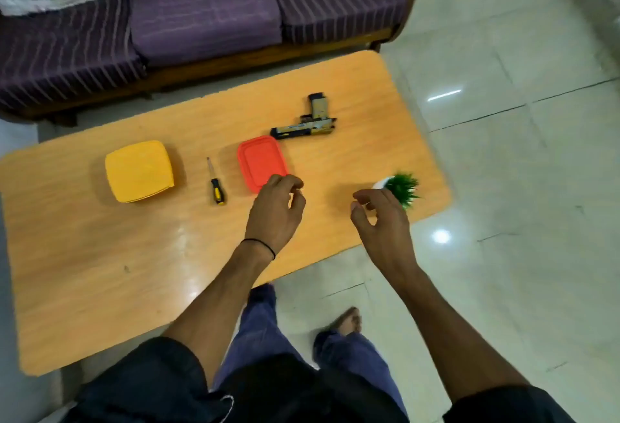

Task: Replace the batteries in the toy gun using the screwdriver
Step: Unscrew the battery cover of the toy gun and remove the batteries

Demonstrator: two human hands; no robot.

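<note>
Head view, looking down on an orange wood-grain table (100,271); a purple striped sofa (201,13) stands along its far side.

1. Far left on the table: a yellow square container (139,170), lid on.
2. Right of it, well apart: the screwdriver (214,182), lying flat. Its long axis runs near-to-far with a slight tilt. The metal tip points away from the person, toward the sofa, and the black-and-yellow handle is at the near end.
3. Just right of the screwdriver: a red container (260,162) with rounded corners, lid on.
4. Beyond the red container's far right corner, close to it but apart: the toy gun (307,120), flat on its side, black and tan. The barrel's long axis runs left-to-right and the muzzle points left. The grip sticks out toward the sofa.
5. Left hand (278,207): over the near right corner of the red container, back of the hand toward the camera. Fingers are loosely curled inward with the thumb tip close to the forefinger. Contact with the lid cannot be told. A thin black band circles the wrist.
6. Right hand (379,217): above the table's near right part. Fingers are loosely curled, with a gap between thumb and forefinger, and they grip nothing.
7. Just beyond the right hand: a small green plant (401,187) in a white pot, partly hidden by the fingers.
</note>
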